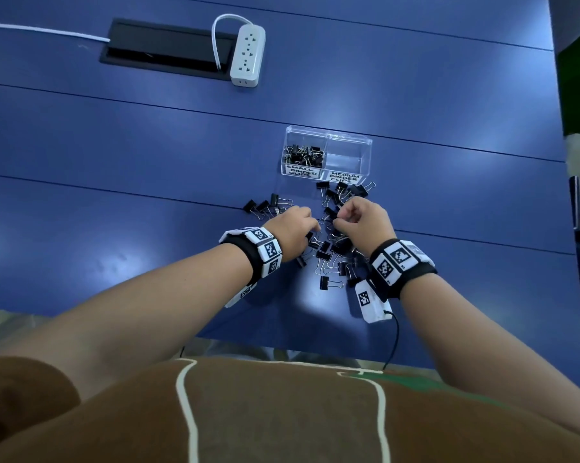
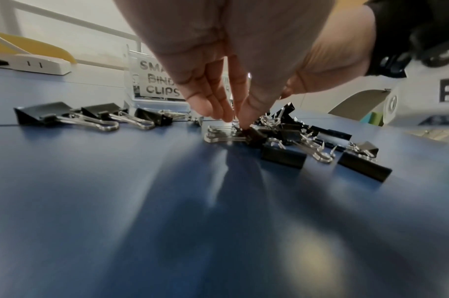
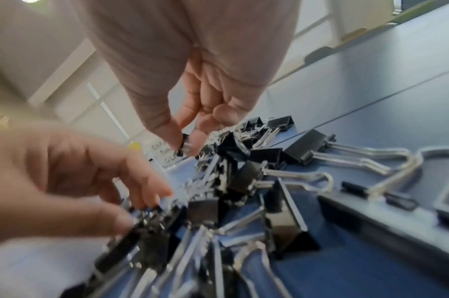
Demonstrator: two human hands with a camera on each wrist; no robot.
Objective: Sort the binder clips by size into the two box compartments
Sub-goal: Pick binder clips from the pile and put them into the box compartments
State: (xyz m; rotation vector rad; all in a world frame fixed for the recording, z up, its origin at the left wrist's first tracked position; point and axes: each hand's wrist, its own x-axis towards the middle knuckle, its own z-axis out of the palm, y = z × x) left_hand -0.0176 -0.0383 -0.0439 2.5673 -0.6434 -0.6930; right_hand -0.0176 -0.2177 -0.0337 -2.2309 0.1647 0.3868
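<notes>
Head view is showing the binder clips [image 1: 328, 255] lying heaped at lower centre on the worktop [image 1: 115, 195]; light, stiff, slippery steel, best pinched by the body; left hand [image 1: 293, 233] and right hand [image 1: 363, 218] are each pinching one; box [image 1: 327, 152] beyond, room around it.

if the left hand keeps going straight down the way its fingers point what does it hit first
Most likely a small binder clip at the near edge of the pile: the left hand points fingers-down at it, fingertips about touching it. Directly beneath is the blue table. Actual contact is unclear.
</notes>
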